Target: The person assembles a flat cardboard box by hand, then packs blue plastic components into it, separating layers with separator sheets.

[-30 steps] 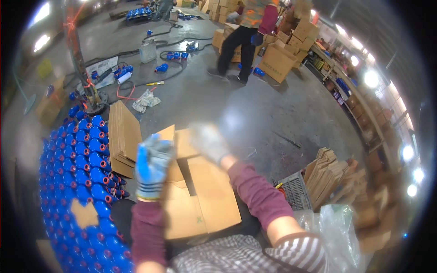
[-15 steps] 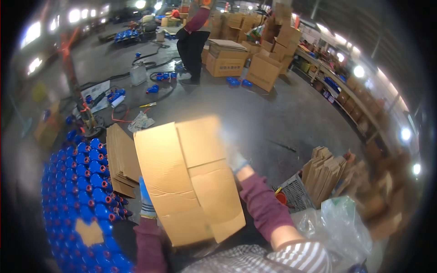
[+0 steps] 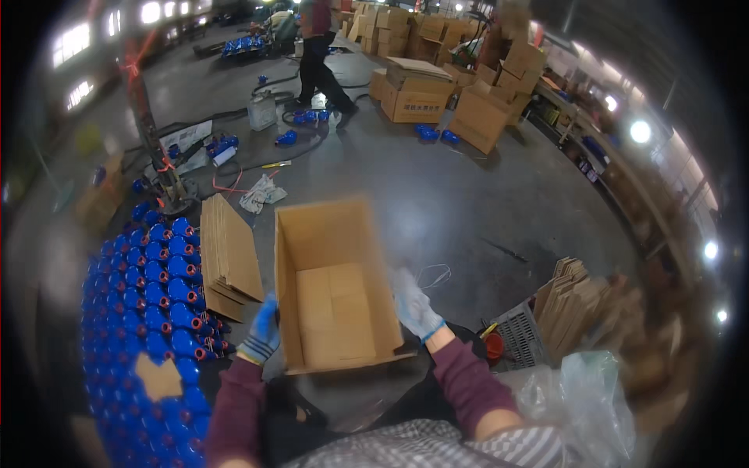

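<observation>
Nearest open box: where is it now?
Head view, near the centre: the box is between the left hand and the right hand, left of the grey crate.

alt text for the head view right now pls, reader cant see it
A person's gloved left hand and right hand flank an open cardboard box, its inside facing the camera. Rows of blue parts and stacked cardboard sheets are to the left, a grey crate to the right.

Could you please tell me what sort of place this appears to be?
Probably a factory or packing workshop: rows of matching blue parts at the left, flattened cardboard beside them, and large cartons grouped in the background.
</observation>
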`<control>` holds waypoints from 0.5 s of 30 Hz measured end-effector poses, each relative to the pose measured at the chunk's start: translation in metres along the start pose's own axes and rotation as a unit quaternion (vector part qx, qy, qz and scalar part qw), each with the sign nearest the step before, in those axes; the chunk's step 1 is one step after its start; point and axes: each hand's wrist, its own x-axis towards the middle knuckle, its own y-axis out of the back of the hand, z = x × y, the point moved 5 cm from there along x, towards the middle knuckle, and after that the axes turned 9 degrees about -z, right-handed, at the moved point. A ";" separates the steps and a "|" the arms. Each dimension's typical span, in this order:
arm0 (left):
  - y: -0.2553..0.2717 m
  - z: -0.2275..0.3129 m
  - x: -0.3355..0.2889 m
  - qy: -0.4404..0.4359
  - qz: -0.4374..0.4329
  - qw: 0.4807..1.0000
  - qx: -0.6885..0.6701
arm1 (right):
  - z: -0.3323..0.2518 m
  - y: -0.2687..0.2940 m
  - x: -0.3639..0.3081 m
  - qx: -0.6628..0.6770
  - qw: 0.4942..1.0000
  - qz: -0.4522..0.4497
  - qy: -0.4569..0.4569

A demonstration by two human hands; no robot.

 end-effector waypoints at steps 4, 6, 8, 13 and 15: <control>0.004 0.001 -0.005 0.183 0.170 0.666 0.703 | -0.036 -0.012 0.014 -0.485 0.830 0.065 -0.267; 0.028 -0.003 -0.001 0.142 0.100 0.719 0.673 | -0.022 0.017 0.012 -0.472 0.803 0.044 -0.360; 0.011 -0.001 -0.009 0.123 0.067 0.766 0.627 | 0.014 0.056 -0.001 -0.500 0.784 0.064 -0.361; 0.053 -0.036 -0.050 0.125 0.108 0.986 -0.004 | 0.046 0.134 -0.029 -0.325 0.911 0.015 -0.253; 0.031 -0.057 -0.041 0.080 0.195 0.978 0.004 | 0.059 0.161 -0.048 -0.098 0.960 0.086 -0.247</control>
